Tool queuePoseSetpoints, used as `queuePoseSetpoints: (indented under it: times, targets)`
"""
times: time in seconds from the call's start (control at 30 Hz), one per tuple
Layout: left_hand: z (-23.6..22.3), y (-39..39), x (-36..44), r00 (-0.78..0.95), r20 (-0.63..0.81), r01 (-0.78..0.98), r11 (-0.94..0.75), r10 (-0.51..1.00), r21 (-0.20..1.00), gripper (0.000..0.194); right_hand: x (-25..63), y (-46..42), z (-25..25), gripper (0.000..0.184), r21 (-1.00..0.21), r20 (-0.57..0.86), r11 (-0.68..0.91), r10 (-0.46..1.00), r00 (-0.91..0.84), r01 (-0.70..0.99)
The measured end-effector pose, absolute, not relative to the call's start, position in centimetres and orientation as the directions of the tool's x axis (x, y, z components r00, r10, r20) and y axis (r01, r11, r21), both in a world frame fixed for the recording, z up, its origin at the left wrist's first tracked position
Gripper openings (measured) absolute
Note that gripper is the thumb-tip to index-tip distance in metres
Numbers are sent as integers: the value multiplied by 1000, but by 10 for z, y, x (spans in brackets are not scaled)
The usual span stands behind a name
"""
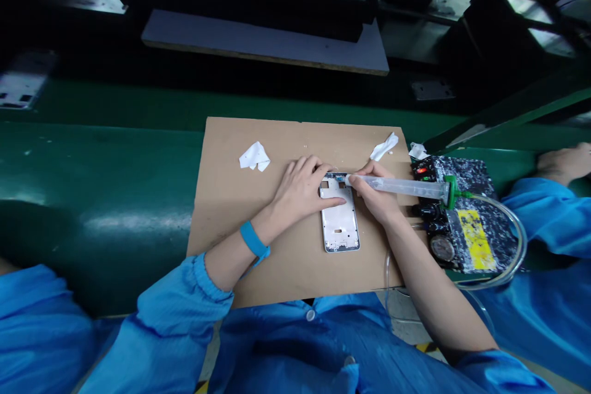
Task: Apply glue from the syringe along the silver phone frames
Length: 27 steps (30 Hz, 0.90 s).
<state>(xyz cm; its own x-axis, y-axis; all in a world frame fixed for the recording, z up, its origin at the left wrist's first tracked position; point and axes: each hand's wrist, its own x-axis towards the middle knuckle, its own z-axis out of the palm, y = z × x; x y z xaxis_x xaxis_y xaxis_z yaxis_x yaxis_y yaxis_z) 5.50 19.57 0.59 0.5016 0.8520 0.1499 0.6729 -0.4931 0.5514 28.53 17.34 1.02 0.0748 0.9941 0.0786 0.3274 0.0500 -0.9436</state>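
Observation:
A white phone frame (340, 221) lies flat on a brown cardboard sheet (240, 209). My left hand (302, 188) rests on the frame's upper left corner, fingers stretched out flat, pressing it down. My right hand (376, 194) is closed round a clear dispensing syringe (399, 186). The syringe tip touches the frame's top edge. A green cap (450, 192) closes the back of the syringe, and a clear tube (512, 228) loops away from it. A blue wristband (253, 240) circles my left wrist.
A speckled black control box (462, 215) with a yellow label, knobs and a gauge stands right of the cardboard. Crumpled white wipes (255, 157) (384, 146) lie near its far edge. A green conveyor belt (106, 184) runs left. Another person's blue sleeve and hand (561, 163) are at the far right.

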Motion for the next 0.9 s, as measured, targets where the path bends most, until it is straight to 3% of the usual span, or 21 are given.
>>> queuePoseSetpoints:
  times: [0.9]
  targets:
    - [6, 195, 56, 505, 156, 680, -503, 849, 534, 66, 282, 173, 8, 38, -956, 76, 58, 996, 50, 288]
